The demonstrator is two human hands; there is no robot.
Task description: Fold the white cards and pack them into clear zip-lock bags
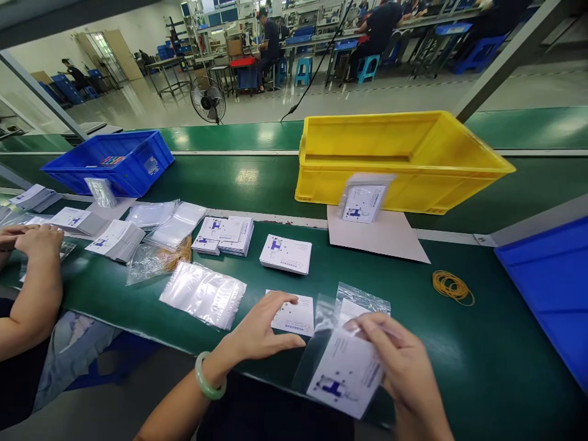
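Observation:
My right hand [390,349] grips a clear plastic bag [305,361] by its upper part, with a white printed card [344,373] showing inside it. Behind that hand, another clear bag with a card [362,297] lies on the green bench. My left hand [266,324], a green bangle on its wrist, has thumb and fingers apart beside a loose white card [296,315] on the bench. Whether its fingertips touch this card I cannot tell. Farther left lies a pile of empty clear bags [204,294]. A stack of cards [285,254] sits beyond my left hand.
A yellow bin [404,184] stands at the back, a bagged card [362,202] leaning on it. Rubber bands [452,288] lie to the right, near a blue bin [551,275]. Another blue bin [138,168] is back left. A co-worker's hands [37,239] are at the left.

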